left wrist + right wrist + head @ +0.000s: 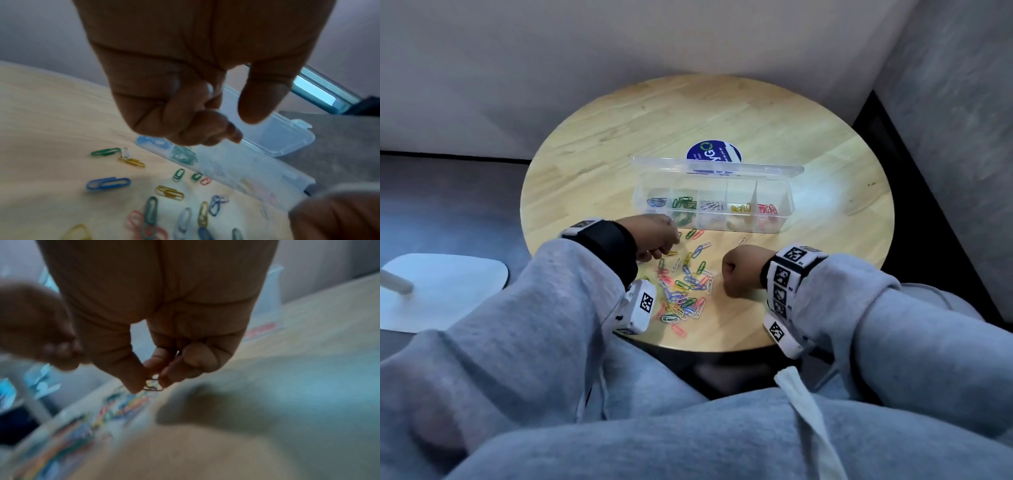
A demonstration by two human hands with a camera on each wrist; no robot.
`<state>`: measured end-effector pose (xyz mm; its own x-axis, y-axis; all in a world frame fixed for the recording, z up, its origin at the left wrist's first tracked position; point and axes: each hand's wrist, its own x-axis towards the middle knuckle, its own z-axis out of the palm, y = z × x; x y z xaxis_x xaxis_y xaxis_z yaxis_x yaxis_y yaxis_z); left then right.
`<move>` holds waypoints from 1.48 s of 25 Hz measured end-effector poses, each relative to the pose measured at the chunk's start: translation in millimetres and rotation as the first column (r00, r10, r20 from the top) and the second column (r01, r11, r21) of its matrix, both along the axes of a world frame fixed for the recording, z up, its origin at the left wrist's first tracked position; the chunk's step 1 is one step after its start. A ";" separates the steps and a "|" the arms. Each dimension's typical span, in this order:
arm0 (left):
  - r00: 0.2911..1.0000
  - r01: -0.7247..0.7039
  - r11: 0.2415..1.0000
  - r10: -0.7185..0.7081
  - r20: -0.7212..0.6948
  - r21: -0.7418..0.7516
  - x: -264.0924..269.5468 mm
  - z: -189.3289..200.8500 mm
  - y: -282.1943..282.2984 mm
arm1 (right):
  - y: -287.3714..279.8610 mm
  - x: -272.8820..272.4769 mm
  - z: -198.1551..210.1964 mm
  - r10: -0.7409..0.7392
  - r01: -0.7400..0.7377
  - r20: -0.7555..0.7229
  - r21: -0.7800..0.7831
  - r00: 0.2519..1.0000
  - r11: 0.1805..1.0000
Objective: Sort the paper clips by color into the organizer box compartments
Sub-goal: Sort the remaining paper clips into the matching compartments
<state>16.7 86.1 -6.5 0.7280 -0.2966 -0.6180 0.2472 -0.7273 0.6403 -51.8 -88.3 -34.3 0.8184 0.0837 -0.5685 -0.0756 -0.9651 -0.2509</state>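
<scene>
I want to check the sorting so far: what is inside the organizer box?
The organizer box holds, left to right, blue, green, white, yellow and red clips, one colour per compartment. The left hand covers its front left corner.

I take the organizer box (pixel 714 205) as my landmark: it sits on the round table (pixel 825 164), its lid (pixel 717 167) standing open at the far side. Behind it a round sticker (pixel 714 150) lies on the tabletop. Just before it the loose paper clips (pixel 683 287) lie scattered. My left hand (pixel 655 236) is at its near left corner, my right hand (pixel 743 270) before its right half.
</scene>
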 end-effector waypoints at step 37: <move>0.809 0.443 0.719 -0.578 0.107 0.536 -1.8 -30.7 9.6 | 9.9 9.1 -12.4 -0.037 0.034 0.076 0.049 0.996 0.998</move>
<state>14.8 95.7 -37.2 0.6967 -0.3955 -0.5985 -0.3696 -0.9129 0.1730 -42.6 -78.3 -46.7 0.8626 0.0791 -0.4997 -0.0883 -0.9490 -0.3027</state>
